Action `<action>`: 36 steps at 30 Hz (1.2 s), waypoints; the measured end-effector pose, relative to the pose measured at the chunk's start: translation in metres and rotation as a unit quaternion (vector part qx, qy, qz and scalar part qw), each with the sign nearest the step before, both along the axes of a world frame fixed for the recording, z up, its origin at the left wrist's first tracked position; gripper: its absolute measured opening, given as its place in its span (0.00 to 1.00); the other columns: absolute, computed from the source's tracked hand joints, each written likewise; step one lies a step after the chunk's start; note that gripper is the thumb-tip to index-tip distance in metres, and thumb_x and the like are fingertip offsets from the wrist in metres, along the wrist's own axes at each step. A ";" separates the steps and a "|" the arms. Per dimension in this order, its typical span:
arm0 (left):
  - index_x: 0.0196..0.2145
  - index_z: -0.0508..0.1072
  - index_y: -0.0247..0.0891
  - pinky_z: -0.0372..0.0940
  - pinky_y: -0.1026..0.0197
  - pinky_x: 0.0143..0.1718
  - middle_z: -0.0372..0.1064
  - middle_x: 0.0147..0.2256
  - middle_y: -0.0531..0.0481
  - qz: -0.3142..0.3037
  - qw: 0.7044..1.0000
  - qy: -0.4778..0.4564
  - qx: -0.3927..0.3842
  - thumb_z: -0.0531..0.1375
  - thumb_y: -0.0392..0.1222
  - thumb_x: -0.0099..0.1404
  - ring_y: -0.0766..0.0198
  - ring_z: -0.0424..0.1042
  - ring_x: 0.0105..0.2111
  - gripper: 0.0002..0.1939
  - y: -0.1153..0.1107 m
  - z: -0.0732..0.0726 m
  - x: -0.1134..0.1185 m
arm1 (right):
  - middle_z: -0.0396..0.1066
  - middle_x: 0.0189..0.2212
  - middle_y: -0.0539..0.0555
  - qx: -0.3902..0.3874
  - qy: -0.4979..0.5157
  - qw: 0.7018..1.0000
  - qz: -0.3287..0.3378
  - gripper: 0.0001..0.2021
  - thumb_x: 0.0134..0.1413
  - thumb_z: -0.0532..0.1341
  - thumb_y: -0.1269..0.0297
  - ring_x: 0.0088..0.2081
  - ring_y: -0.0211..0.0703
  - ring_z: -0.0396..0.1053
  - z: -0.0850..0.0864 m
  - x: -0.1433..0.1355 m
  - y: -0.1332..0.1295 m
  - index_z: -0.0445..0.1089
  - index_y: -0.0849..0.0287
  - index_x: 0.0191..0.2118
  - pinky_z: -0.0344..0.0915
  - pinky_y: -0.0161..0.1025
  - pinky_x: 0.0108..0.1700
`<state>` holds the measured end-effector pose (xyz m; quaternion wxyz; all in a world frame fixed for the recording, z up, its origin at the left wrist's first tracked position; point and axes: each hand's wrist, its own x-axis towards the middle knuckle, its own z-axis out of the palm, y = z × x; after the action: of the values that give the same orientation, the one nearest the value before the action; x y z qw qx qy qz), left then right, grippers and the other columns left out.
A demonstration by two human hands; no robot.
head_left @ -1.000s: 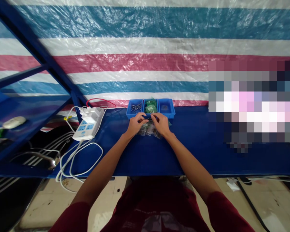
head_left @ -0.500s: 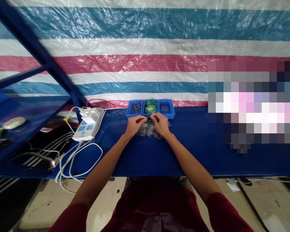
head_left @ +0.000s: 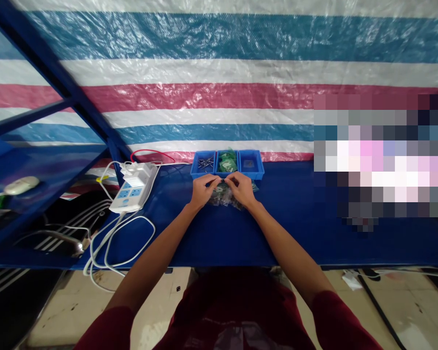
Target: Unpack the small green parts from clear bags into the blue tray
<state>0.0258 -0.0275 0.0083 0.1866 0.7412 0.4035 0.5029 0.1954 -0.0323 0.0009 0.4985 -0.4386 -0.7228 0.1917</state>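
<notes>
The person's left hand (head_left: 203, 190) and right hand (head_left: 242, 189) are coming close together over the blue desk (head_left: 226, 238), with the tips of the thumbs and fingers pinching. Both hands are holding a small dark thing (head_left: 223, 180) between them, but it is too tiny to tell what it is. Some clear bags (head_left: 224, 195) are lying on the desk under and between the hands. Just behind the hands, three blue boxes are sitting in a row. The left box (head_left: 192, 167) is holding thin dark sticks (head_left: 205, 163), the middle box (head_left: 224, 174) is holding green bags (head_left: 227, 161), and the right box (head_left: 254, 175) is holding something small and see-through (head_left: 249, 164). Off to the left, a white power strip (head_left: 143, 194) is resting on the desk, and its white cord (head_left: 154, 227) is making loops.
</notes>
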 end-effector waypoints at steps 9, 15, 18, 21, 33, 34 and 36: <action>0.40 0.77 0.37 0.71 0.58 0.43 0.77 0.39 0.45 0.004 0.995 -0.085 -0.054 0.58 0.52 0.66 0.59 0.77 0.38 0.16 -0.001 -0.005 0.006 | 0.73 0.28 0.54 0.001 -0.001 0.999 -0.043 0.17 0.63 0.54 0.54 0.29 0.41 0.67 -0.004 -0.004 0.002 0.72 0.58 0.30 0.61 0.38 0.35; 0.40 0.71 0.37 0.70 0.57 0.44 0.77 0.35 0.46 0.004 0.992 -0.104 -0.074 0.55 0.52 0.69 0.60 0.77 0.38 0.15 0.000 -0.005 0.004 | 0.72 0.27 0.56 0.010 0.001 0.994 -0.113 0.22 0.65 0.49 0.52 0.28 0.43 0.66 -0.005 0.000 0.003 0.73 0.59 0.30 0.60 0.39 0.34; 0.39 0.69 0.38 0.69 0.57 0.45 0.77 0.37 0.45 0.004 0.993 -0.094 -0.070 0.54 0.52 0.69 0.61 0.76 0.39 0.14 -0.001 -0.003 0.004 | 0.73 0.28 0.56 0.011 0.004 0.994 -0.106 0.22 0.65 0.48 0.52 0.29 0.44 0.68 -0.004 0.000 0.003 0.73 0.58 0.31 0.61 0.39 0.35; 0.39 0.68 0.38 0.69 0.60 0.39 0.75 0.30 0.49 -0.017 0.992 -0.099 -0.079 0.53 0.53 0.69 0.63 0.75 0.32 0.15 0.000 -0.004 0.004 | 0.74 0.29 0.56 0.007 0.006 0.995 -0.102 0.22 0.65 0.48 0.51 0.30 0.44 0.69 -0.003 -0.001 0.001 0.74 0.58 0.31 0.62 0.39 0.35; 0.47 0.76 0.40 0.65 0.60 0.38 0.73 0.32 0.47 -0.038 0.998 0.059 -0.007 0.50 0.53 0.70 0.62 0.70 0.31 0.21 0.004 -0.003 -0.002 | 0.74 0.29 0.56 0.011 0.014 0.996 -0.088 0.20 0.64 0.50 0.54 0.31 0.44 0.68 -0.001 0.000 -0.001 0.74 0.58 0.32 0.63 0.40 0.37; 0.48 0.75 0.39 0.65 0.60 0.39 0.73 0.33 0.47 -0.039 0.997 0.061 -0.005 0.50 0.53 0.71 0.62 0.70 0.32 0.21 0.004 -0.003 -0.002 | 0.74 0.30 0.56 0.009 0.014 0.997 -0.082 0.19 0.64 0.51 0.54 0.30 0.44 0.68 -0.001 -0.001 -0.001 0.74 0.58 0.33 0.63 0.40 0.37; 0.50 0.73 0.39 0.64 0.61 0.38 0.72 0.32 0.48 -0.039 0.997 0.060 -0.014 0.50 0.53 0.70 0.63 0.70 0.31 0.21 0.004 -0.003 -0.003 | 0.74 0.31 0.56 0.004 0.013 0.998 -0.056 0.17 0.63 0.52 0.54 0.30 0.43 0.67 0.000 -0.001 -0.001 0.74 0.58 0.35 0.63 0.39 0.36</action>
<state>0.0232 -0.0230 0.0053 0.1920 0.7828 0.3914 0.4441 0.1944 -0.0337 0.0006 0.5194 -0.4744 -0.6910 0.1663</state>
